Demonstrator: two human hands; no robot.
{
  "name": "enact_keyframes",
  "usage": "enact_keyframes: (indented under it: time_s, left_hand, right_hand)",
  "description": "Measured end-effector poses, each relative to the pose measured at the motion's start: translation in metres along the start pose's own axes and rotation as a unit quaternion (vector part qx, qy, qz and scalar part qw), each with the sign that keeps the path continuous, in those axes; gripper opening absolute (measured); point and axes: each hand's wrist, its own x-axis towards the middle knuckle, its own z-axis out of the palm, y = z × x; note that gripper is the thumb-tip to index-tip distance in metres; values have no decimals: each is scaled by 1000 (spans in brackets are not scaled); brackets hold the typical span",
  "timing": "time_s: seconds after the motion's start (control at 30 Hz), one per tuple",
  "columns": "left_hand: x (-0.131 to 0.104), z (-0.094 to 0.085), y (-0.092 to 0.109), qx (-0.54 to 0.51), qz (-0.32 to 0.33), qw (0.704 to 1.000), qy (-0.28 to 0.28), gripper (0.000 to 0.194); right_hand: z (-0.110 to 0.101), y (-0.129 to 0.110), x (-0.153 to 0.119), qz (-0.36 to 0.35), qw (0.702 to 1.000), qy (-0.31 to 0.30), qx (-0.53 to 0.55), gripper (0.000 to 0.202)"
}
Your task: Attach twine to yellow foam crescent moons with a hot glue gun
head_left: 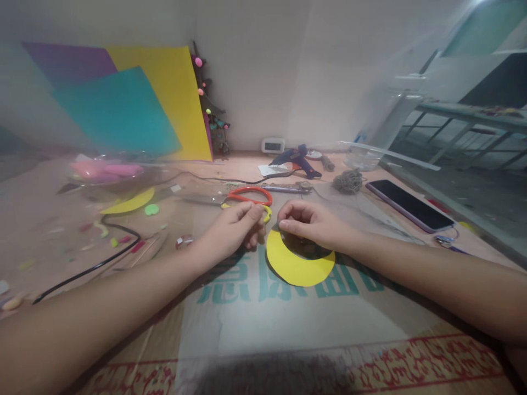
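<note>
A curved piece of yellow paper [300,270], cut like a ring or crescent, hangs from my right hand [308,222]. That hand's thumb and fingers pinch its upper left edge. My left hand [245,225] is just to the left, its thumb and fingers pressed together. Whatever they may hold is too small or hidden to make out. Right behind the left hand lie scissors [251,192] with a red handle loop and some yellow showing at the other loop. I cannot tell whether the left fingers touch that yellow part.
At the back are a dark blue glue gun [298,160], a small white clock [273,145] and a grey yarn ball [348,181]. A phone [409,206] lies at right. A black cord [111,258], yellow paper scrap [132,202] and several bits lie left. Coloured sheets [119,115] lean behind.
</note>
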Motion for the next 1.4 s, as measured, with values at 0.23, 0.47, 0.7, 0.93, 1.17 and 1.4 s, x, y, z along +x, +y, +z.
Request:
enact_keyframes:
  time_s: [0.23,0.47,0.7,0.93,1.17,1.4]
  left_hand:
    - [0,-1,-3,16,23,999,-19,29]
    - [-4,0,3,79,17,996,-34,33]
    - [-5,0,5,133,21,991,-17,28]
    - [-4,1,6,147,34,988,-17,27]
    - [-5,0,4,145,30,989,-20,28]
    - [-5,-1,4,141,14,990,-27,32]
  right_hand:
    - [0,1,0,-10,1000,2,10,31]
    - [0,1,0,-9,1000,12,-26,32]
    - [-2,1,0,-13,997,7,-71,32]
    - [-1,0,0,-4,998,9,-60,34]
    - [0,-1,-1,-2,999,6,-42,34]
    - [-1,0,0,-14,997,13,-78,30]
